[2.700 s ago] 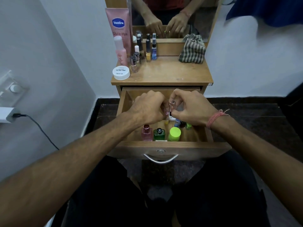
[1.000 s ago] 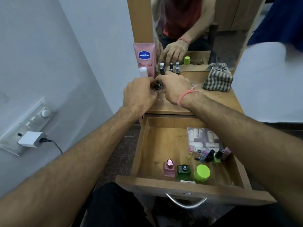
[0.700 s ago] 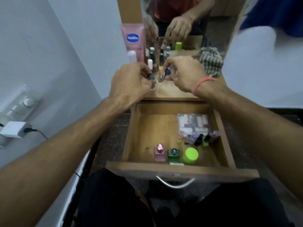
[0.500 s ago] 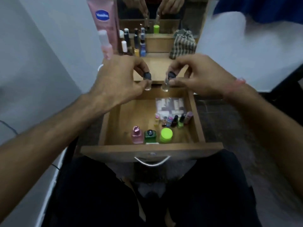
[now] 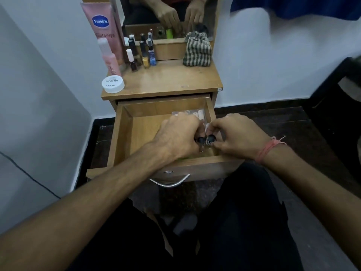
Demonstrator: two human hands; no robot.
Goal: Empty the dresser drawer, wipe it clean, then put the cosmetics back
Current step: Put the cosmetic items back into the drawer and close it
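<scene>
- Drawer [image 5: 125, 133] of the wooden dresser [image 5: 168, 81] stood pulled out, with a metal handle [image 5: 170, 183] on its front panel.
- Readable text: the tall pink tube [image 5: 104, 26] at the back left of the dresser top read "Vaseline" and "Gluta-Hya"; the white round jar [image 5: 113, 84] near the front left edge carried "NAIL POLISH", printed upside down to the viewer.
- Left hand [image 5: 177, 137] was over the drawer, fingers curled and pinching a small bottle with a dark cap [image 5: 199, 140].
- Right hand [image 5: 234, 137], a pink thread at its wrist, pinched a second small dark-capped bottle [image 5: 211, 138] just beside the first.
- Both bottles were held inside the drawer toward its front right; whether they touched the drawer floor could not be told.
- A clear packet [image 5: 197, 114] lay at the drawer's back right, partly hidden by the hands.
- Several nail polish bottles [image 5: 145, 59] and a pale pink bottle [image 5: 111, 61] stood at the back left of the top; a striped cloth [image 5: 197, 49] sat at the back right, below the mirror [image 5: 168, 14].
- Surroundings: white walls, dark floor.
</scene>
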